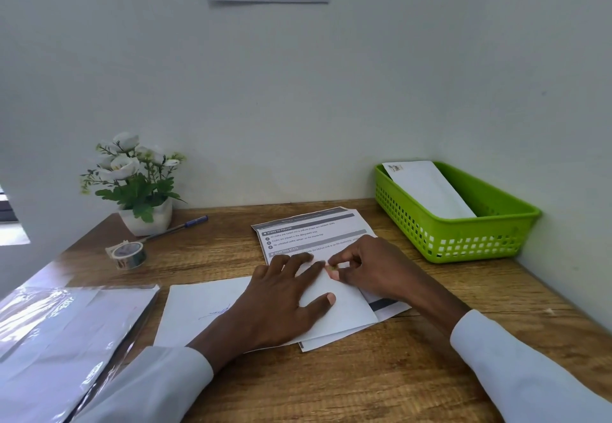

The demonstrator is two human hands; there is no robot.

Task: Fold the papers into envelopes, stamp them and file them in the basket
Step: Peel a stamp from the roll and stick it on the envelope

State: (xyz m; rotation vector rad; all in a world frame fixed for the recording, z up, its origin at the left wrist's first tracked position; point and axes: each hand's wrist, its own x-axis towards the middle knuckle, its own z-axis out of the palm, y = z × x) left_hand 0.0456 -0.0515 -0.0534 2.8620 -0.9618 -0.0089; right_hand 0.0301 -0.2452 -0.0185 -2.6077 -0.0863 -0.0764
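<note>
A white envelope point(344, 310) lies flat on the wooden desk point(430, 373), with a blue scribble near its left end. My left hand point(281, 300) presses flat on it, fingers spread. My right hand point(367, 267) pinches a small stamp point(332, 268) at the envelope's upper right corner. A printed sheet point(308, 229) lies just behind the hands, and another folded paper point(390, 310) pokes out from under the envelope. At the back right, a green basket point(463, 240) holds one stamped envelope point(427, 187) leaning inside.
A tape roll point(127, 254) and a blue pen point(185, 225) lie at the back left beside a potted white flower point(135, 184). A shiny plastic sleeve with papers point(56, 343) covers the near left corner. Walls close the desk behind and on the right.
</note>
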